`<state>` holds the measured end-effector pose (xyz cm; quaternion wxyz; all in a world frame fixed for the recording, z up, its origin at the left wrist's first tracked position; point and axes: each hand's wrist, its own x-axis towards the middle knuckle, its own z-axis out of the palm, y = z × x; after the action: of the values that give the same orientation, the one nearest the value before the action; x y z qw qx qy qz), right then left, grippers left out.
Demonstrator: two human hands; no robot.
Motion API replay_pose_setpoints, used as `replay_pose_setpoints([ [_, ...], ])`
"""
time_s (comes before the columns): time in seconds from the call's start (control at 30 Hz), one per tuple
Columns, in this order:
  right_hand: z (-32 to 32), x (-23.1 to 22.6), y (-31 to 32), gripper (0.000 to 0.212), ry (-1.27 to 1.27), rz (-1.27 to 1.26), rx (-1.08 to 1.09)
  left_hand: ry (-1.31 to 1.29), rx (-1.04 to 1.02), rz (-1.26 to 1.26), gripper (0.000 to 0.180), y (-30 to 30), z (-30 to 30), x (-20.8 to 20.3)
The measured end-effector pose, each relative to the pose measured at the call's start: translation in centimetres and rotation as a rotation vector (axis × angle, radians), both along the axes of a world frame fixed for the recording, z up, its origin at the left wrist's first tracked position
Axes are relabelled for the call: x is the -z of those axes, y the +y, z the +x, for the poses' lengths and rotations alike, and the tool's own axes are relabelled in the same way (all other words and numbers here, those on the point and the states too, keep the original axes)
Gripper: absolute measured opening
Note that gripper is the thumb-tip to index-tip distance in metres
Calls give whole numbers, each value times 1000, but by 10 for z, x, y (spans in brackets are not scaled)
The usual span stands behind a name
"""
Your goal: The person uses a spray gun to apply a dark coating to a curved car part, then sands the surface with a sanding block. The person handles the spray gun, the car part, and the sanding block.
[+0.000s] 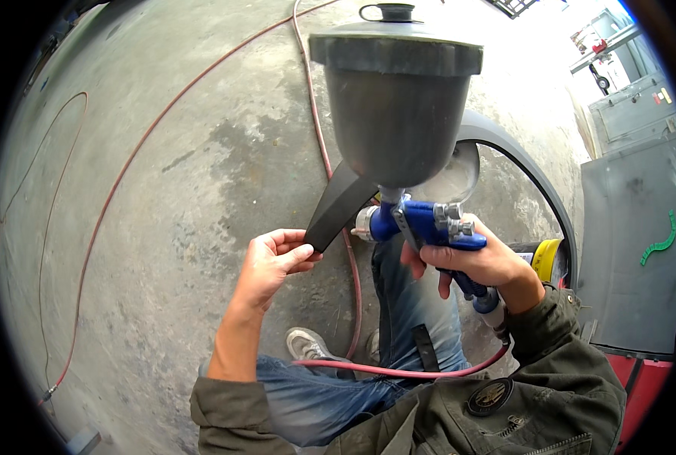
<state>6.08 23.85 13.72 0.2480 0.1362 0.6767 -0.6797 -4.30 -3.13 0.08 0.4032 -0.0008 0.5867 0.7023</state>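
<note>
Lidded grey cup [398, 114]: contents hidden | right fingers [412, 262] gripping spray gun [429, 218] | left fingers [296, 256] pinching black strip [341, 203]

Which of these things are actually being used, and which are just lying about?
In use:
Blue spray gun with a grey cup, gripped by the right hand
Red hose, joined below its handle
Dark curved strip, pinched by the left hand

Apparently just lying about:
Green strip on the grey surface
Yellow-and-black cylinder
</note>
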Motion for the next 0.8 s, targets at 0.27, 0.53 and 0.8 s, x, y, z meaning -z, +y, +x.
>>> replay_pose_setpoints([
  [0.27,-15,3,35,32,38,113,195,6,22,-29,27,1,-1,0],
  [0.53,-32,4,69,30,99,210,403,44,5,-50,28,-1,-1,1],
  [0.8,-34,13,59,30,100,155,441,21,-18,-30,28,-1,1,-1],
])
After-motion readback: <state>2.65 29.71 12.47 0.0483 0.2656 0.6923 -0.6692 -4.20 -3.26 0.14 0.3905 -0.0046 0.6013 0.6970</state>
